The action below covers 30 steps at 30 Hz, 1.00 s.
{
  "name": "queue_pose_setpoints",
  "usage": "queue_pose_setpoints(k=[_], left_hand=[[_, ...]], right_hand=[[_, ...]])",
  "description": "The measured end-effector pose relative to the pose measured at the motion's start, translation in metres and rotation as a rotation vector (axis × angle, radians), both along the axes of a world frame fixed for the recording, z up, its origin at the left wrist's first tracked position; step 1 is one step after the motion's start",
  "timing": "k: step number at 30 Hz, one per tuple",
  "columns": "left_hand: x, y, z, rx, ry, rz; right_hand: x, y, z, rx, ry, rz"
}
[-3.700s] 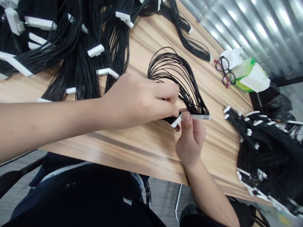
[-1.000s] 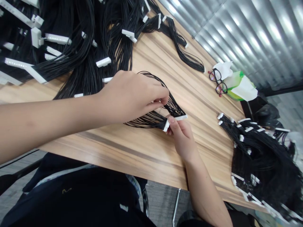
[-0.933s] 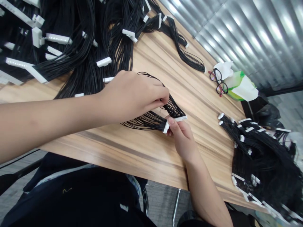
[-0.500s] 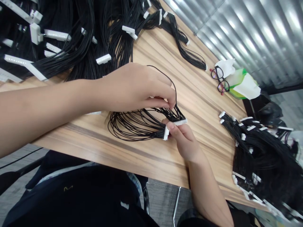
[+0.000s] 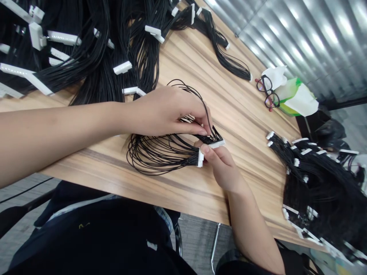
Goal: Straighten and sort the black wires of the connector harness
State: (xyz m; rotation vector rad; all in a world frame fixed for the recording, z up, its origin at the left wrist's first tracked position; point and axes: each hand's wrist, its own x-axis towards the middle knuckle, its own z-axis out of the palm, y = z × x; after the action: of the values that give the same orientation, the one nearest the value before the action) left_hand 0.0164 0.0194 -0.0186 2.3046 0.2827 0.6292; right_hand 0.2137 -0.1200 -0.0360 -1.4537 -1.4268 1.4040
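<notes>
Head view: thin black wire loops (image 5: 160, 154)

The right hand (image 5: 222, 170) pinches a white connector (image 5: 216, 144) while the left hand (image 5: 163, 112) grips black wires (image 5: 160, 156).

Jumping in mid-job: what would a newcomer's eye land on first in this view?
A loop of black wires fans out from white connectors held in the right hand, mid-table, while the left hand pinches the wires. Big wire heaps crowd the wooden table's upper left, another heap lies right, and glasses sit near the far edge.
</notes>
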Motion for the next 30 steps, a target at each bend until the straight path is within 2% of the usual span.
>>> queue_pose_setpoints(k=[9, 13, 15, 18, 22, 30], left_hand=[[0.002, 0.000, -0.003, 0.014, 0.021, 0.091], [-0.002, -0.004, 0.001, 0.065, 0.042, 0.133], [-0.004, -0.009, 0.004, 0.145, 0.028, 0.193], [-0.007, -0.018, 0.006, 0.356, -0.084, 0.311], [-0.007, -0.023, 0.003, 0.629, -0.149, 0.318], [-0.006, -0.023, 0.001, 0.696, -0.091, 0.376]], right_hand=[[-0.005, -0.001, 0.005, -0.001, 0.026, -0.044], [-0.007, 0.000, 0.006, 0.016, 0.043, -0.071], [-0.007, 0.002, 0.005, 0.058, 0.067, -0.142], [-0.008, 0.006, 0.003, 0.144, 0.081, -0.333], [-0.011, 0.007, 0.000, 0.221, 0.068, -0.467], [-0.020, 0.004, -0.006, 0.254, 0.114, -0.477]])
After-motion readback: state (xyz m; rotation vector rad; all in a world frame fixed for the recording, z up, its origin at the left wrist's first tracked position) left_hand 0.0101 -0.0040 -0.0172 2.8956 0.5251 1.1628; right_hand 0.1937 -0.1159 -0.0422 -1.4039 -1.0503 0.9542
